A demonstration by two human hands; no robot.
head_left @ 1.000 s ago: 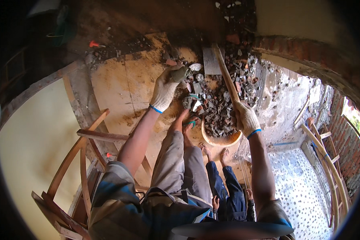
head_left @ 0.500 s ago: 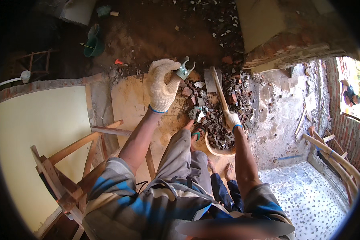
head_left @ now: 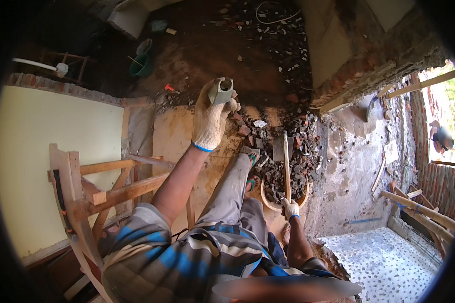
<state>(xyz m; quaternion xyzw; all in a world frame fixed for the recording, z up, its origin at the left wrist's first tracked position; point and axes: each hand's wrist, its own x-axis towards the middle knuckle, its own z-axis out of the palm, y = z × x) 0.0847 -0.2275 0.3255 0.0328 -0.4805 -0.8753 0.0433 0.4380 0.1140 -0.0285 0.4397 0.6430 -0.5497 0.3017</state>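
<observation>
My left hand [head_left: 208,123], in a cream knitted glove, is raised over the board floor. Its fingers are closed around a short grey-green piece [head_left: 221,93] with a round opening at its end; its kind is unclear. Lower and to the right, my gloved right hand [head_left: 290,208] grips the wooden handle of a hoe [head_left: 287,171]. The hoe's flat grey blade lies among broken rubble [head_left: 270,174]. Nearer me, a round pale-rimmed container [head_left: 264,194] is heaped with rubble, and the handle passes over it.
Wooden trestles [head_left: 114,194] stand at my left beside a cream wall [head_left: 60,151]. Another person's dark trouser leg [head_left: 275,247] shows close by my right side. Farther off are a green bucket [head_left: 140,65] and an orange-handled tool [head_left: 171,89]. Bamboo poles [head_left: 424,212] lean at the right.
My right hand has drawn the hoe nearer, its blade moving across the rubble towards the container. My left hand has turned, so the piece's round opening now shows. The view has shifted slightly.
</observation>
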